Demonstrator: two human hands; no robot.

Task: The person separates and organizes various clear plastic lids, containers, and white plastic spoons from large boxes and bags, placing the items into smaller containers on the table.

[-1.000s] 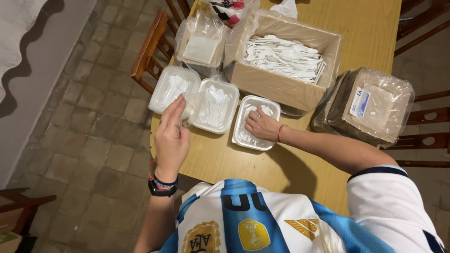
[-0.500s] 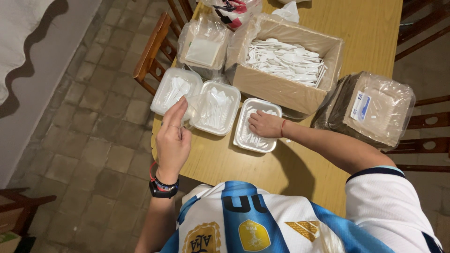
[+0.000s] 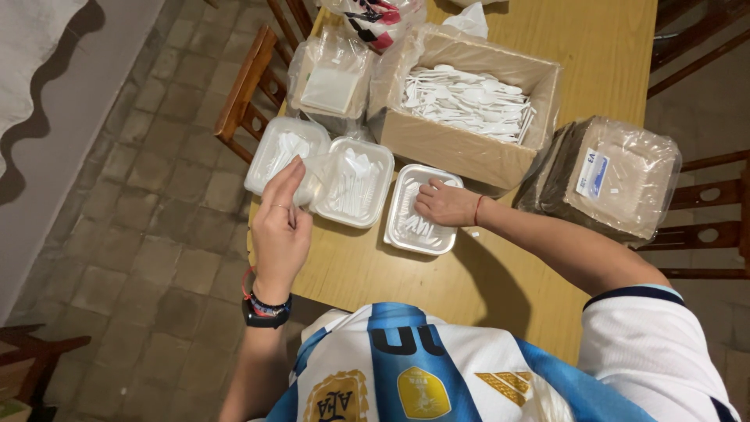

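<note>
Hands over the white trays

Since a second ago our right hand has barely shifted: it stays pressed flat, fingers together, on the closed tray just beside the cardboard box of plastic cutlery. Our left hand has lifted slightly, fingertips pinching thin clear plastic beside the open tray.
</note>
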